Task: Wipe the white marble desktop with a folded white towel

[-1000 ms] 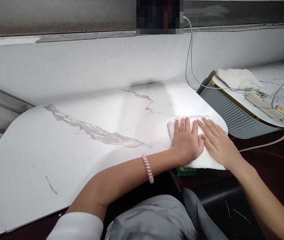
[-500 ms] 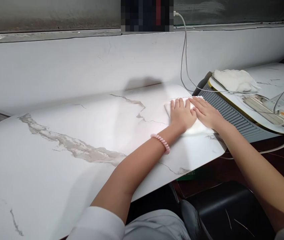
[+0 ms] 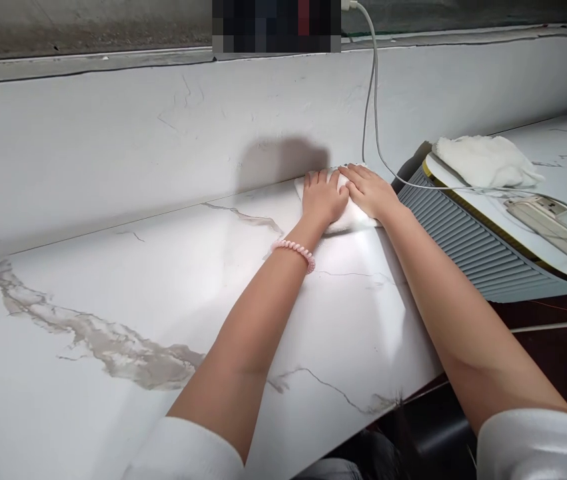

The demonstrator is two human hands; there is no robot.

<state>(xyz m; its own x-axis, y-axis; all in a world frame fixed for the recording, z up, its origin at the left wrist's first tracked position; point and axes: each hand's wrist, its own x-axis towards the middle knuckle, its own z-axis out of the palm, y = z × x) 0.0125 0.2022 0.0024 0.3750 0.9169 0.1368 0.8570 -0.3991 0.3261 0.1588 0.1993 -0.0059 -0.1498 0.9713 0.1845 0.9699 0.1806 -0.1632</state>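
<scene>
Cloth (image 3: 352, 218) lies at twelve o'clock, at the far edge of the tabletop (image 3: 243, 267) by the wall (image 3: 128, 147); a second ago it was at the near edge, so its sweep now spans the tabletop's depth. The left hand (image 3: 324, 200) presses it flat, fingers slightly spread; the right hand (image 3: 370, 193) lies flat too, fingers closer together.

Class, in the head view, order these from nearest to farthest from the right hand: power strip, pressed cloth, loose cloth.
1. Pressed cloth: beneath the right hand, touching it.
2. Loose cloth: off to the right.
3. Power strip: farther right, lower in the picture.
</scene>
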